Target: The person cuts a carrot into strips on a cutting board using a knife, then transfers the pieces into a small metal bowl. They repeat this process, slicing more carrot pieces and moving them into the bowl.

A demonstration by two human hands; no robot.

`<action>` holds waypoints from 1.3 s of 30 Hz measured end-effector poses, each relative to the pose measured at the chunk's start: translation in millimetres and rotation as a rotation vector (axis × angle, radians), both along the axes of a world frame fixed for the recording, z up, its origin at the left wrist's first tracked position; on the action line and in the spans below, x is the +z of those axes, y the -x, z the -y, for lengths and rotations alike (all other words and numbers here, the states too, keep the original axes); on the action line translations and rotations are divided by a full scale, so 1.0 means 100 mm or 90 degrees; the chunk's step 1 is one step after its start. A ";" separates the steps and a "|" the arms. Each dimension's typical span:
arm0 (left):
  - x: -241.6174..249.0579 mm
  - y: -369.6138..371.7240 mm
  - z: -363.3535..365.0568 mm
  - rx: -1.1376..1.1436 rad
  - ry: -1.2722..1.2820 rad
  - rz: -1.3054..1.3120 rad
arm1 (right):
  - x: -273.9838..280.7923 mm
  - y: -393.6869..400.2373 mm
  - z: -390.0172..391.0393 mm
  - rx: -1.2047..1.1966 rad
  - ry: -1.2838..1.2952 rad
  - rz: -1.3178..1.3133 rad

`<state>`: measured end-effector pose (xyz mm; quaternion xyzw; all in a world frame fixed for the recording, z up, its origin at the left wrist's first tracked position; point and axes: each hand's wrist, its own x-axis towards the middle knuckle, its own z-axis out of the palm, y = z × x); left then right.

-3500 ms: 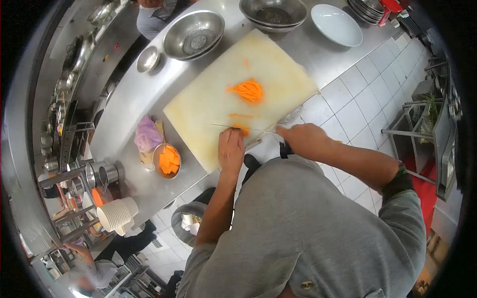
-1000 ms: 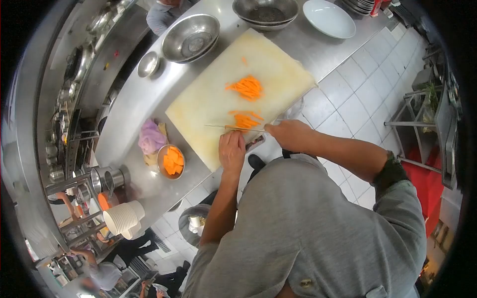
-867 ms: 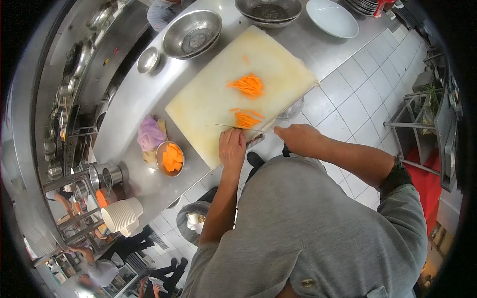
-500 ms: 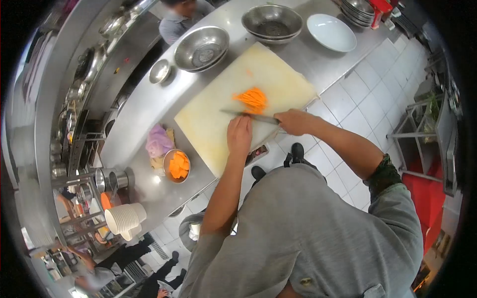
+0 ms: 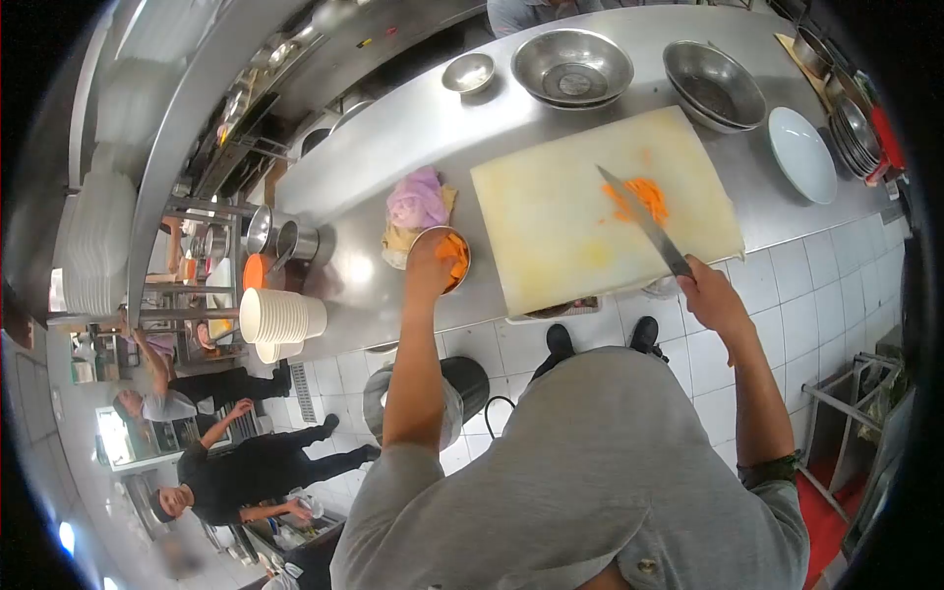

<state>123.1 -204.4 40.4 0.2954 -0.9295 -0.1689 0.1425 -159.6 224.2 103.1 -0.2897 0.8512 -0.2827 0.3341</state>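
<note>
— Right hand (image 5: 715, 300)?
— Closed round the handle of one knife (image 5: 644, 222); blade slanting over the cutting board (image 5: 551, 221), across the orange strips (image 5: 652, 195); contact with the board, impossible to tell
— Left hand (image 5: 429, 271)?
— At the metal bowl (image 5: 469, 267) of orange pieces (image 5: 454, 252), reaching in over the rim; fingertips hidden, so open or gripping, impossible to tell
— Location of bowl and strips?
— Bowl on the steel counter (image 5: 344, 211), left of the board and just beside a purple cloth (image 5: 417, 200); strips in a loose heap on the board, toward the far right
— Beyond the board?
— One small dish (image 5: 468, 72), two groups of large bowls (image 5: 573, 65) and, to the right, one white plate (image 5: 802, 155)
</note>
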 end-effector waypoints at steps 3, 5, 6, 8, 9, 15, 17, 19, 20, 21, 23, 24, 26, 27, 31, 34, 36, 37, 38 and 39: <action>-0.35 0.01 0.17 0.018 0.084 0.099 | -0.05 -0.15 0.13 0.087 0.004 -0.072; -0.28 0.05 0.21 0.038 0.034 0.116 | -0.33 -0.23 0.12 0.151 0.052 -0.125; -0.25 0.05 0.22 0.048 0.008 0.127 | -0.29 -0.28 0.14 0.168 0.037 -0.105; -0.23 0.05 0.21 0.068 0.026 0.185 | -0.29 -0.35 0.18 0.179 0.022 -0.083; -0.17 0.07 0.17 0.077 0.035 0.215 | -0.33 -0.38 0.19 0.173 0.021 -0.081; -0.14 0.25 0.02 0.181 0.098 0.257 | -0.29 -0.46 0.20 0.132 -0.009 -0.076; -0.17 0.22 0.08 0.162 0.089 0.272 | -0.27 -0.47 0.20 0.135 -0.016 -0.067; -0.10 0.14 0.16 0.168 0.081 0.260 | -0.25 -0.49 0.23 0.156 0.003 -0.062; -0.03 0.06 0.21 0.183 0.079 0.241 | -0.24 -0.50 0.24 0.154 -0.001 -0.061; 0.05 -0.02 0.26 0.198 0.076 0.223 | -0.23 -0.51 0.25 0.152 -0.006 -0.060; 0.23 -0.25 0.34 0.181 0.038 0.157 | -0.24 -0.52 0.23 0.148 -0.019 -0.056; 0.30 -0.32 0.33 0.177 0.018 0.124 | -0.25 -0.51 0.22 0.146 -0.025 -0.055; 0.37 -0.40 0.28 0.246 -0.260 0.016 | -0.28 -0.48 0.20 0.154 -0.024 -0.058; 0.42 -0.41 0.24 0.276 -0.398 -0.040 | -0.32 -0.45 0.16 0.159 -0.017 -0.060; 0.53 0.25 -0.59 0.137 -0.649 -0.174 | -0.51 -0.31 0.02 0.138 0.010 -0.108; 0.25 1.00 -1.12 -0.071 -0.725 -0.092 | -0.50 -0.15 0.01 0.127 -0.023 -0.108; 0.13 1.41 -1.46 -0.103 -0.583 -0.030 | -0.45 -0.04 0.00 0.115 -0.037 -0.109; 0.10 1.52 -1.57 -0.116 -0.509 -0.001 | -0.38 -0.03 0.01 0.110 -0.042 -0.109; 0.08 1.56 -1.64 -0.131 -0.444 -0.020 | -0.29 -0.02 0.01 0.100 -0.076 -0.097; 0.05 1.57 -1.68 -0.144 -0.375 -0.037 | -0.32 -0.01 -0.04 0.089 -0.064 -0.098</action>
